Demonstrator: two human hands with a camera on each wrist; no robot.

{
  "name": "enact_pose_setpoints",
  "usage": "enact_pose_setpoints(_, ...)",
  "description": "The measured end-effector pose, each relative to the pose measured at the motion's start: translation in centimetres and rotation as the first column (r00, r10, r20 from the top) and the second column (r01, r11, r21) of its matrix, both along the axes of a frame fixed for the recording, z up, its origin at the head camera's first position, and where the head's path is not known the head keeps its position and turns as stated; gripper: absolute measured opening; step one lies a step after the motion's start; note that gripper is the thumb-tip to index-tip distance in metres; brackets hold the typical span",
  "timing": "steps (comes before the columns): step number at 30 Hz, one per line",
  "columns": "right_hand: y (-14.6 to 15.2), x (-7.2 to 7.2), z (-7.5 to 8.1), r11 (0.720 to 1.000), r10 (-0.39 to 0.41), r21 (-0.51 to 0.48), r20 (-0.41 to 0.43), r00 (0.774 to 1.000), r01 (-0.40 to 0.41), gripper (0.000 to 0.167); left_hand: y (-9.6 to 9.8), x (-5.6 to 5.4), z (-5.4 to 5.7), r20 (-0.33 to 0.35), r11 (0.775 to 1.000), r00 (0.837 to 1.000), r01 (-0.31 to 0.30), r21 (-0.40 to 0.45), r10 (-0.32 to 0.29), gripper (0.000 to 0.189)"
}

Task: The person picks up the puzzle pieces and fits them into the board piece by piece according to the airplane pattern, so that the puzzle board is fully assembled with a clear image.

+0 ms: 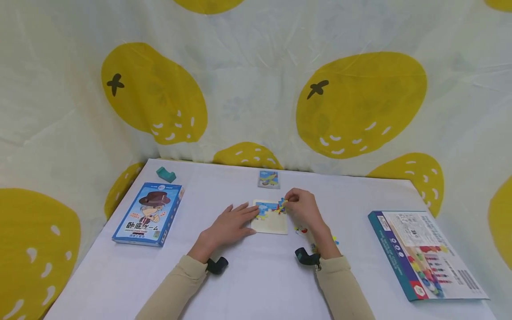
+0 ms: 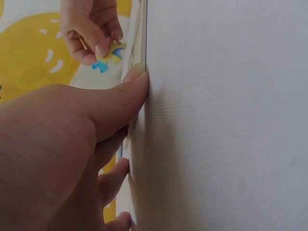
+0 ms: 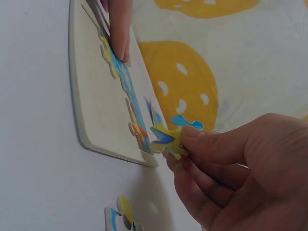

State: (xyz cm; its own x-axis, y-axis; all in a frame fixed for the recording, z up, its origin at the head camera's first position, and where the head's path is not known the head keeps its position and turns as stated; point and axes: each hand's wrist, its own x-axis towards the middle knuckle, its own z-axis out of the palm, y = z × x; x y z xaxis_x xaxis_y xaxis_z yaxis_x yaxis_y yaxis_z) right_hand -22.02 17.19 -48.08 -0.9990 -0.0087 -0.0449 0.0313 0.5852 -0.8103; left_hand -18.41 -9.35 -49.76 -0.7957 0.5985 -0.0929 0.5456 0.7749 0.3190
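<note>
My right hand [image 1: 305,208] pinches a yellow and blue jigsaw piece [image 3: 166,138] between thumb and fingers. It holds the piece just off the upper right corner of a pale wooden puzzle board [image 1: 272,226]. A row of joined pieces [image 1: 267,207] with blue sky lies along the board's far side; the near part shows bare wood. At the board's left edge rests my left hand [image 1: 226,226], fingers stretched out. One finger [image 3: 120,36] touches the laid pieces, and the thumb [image 2: 130,94] lies against the board's edge. Loose pieces [image 3: 120,214] lie on the right, partly behind the right forearm.
A small picture card [image 1: 269,179] with an airplane lies beyond the board. A blue game box [image 1: 148,214] and a teal block [image 1: 166,174] are on the left. On the right lies a larger flat box [image 1: 426,255]. A lemon-patterned curtain [image 1: 256,102] hangs behind the white table [image 1: 256,284].
</note>
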Motion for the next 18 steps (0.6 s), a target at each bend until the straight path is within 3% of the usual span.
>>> enact_pose_setpoints(18, -2.7, 1.1, -0.8, 0.994, 0.111, -0.021, 0.0, 0.994, -0.11, 0.009, 0.0, 0.0, 0.1, 0.01, 1.0, 1.0, 0.001, 0.01, -0.001, 0.066)
